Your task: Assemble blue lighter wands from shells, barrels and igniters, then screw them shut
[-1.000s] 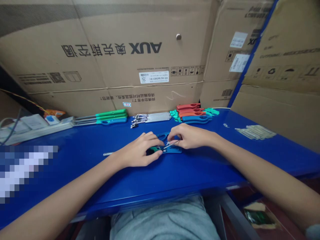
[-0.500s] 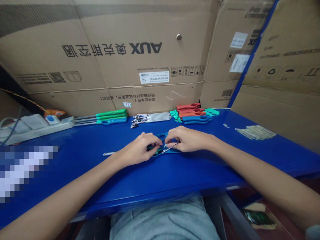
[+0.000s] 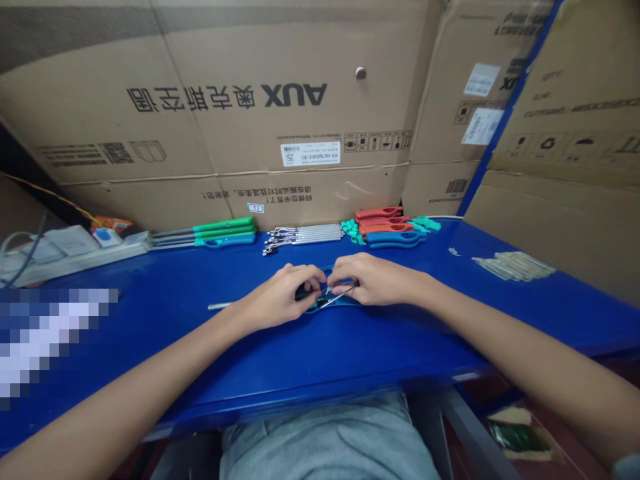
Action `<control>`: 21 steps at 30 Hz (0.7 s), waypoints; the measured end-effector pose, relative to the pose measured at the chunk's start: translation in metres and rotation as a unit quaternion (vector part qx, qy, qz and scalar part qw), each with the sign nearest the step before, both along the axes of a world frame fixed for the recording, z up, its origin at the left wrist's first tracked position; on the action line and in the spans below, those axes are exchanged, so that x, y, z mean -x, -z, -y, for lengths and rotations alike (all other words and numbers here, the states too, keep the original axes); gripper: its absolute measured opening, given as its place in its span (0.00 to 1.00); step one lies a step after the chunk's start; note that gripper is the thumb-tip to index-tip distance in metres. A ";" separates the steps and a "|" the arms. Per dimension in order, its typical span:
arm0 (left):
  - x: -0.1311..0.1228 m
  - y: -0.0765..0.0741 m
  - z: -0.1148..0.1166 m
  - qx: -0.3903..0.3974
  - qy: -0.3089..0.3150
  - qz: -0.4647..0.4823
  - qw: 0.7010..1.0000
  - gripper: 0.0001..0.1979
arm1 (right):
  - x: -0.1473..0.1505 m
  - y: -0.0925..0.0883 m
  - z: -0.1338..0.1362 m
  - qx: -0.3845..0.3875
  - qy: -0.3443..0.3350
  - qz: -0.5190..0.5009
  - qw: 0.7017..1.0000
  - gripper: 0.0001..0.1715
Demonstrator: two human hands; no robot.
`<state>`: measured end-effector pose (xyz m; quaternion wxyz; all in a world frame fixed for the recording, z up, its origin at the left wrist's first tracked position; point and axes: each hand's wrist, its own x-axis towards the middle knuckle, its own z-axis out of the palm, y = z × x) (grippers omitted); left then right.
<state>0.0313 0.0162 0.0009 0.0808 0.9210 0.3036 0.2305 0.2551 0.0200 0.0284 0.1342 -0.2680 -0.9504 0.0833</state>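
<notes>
My left hand (image 3: 293, 293) is closed, its thumb and fingers curled at the left part of a blue lighter shell (image 3: 343, 303) that lies on the table. A thin metal tube (image 3: 220, 307) sticks out on the left, past my left wrist. My right hand (image 3: 356, 279) is bent over the shell's right part, thumb and forefinger pinched at a small pale part (image 3: 329, 290). A thin shiny rod (image 3: 337, 295) slants from under the right fingers toward a small black-and-green piece (image 3: 319, 303) by the left fingertips. My fingers hide most of the shell's inside.
Along the cardboard wall (image 3: 310, 187) lie long lighters (image 3: 225, 231), metal tubes with wires (image 3: 315, 233), small green pieces (image 3: 353, 231), and red and blue shells (image 3: 395, 239). Clear plastic pieces (image 3: 515, 265) lie right; a power strip (image 3: 75, 257) stands left.
Both hands stay over the blue shell. The left fingertips have shifted slightly right, closer to the right hand's fingers. The view has moved a little.
</notes>
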 end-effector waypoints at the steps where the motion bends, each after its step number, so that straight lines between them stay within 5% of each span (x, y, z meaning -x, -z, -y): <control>1: 0.000 0.000 0.000 0.003 0.002 0.000 1.000 0.09 | 0.000 0.000 0.000 0.001 0.000 0.000 1.000 0.11; 21: -0.002 -0.003 0.002 0.026 0.003 0.004 1.000 0.08 | 0.000 0.001 0.000 -0.001 -0.003 -0.013 1.000 0.11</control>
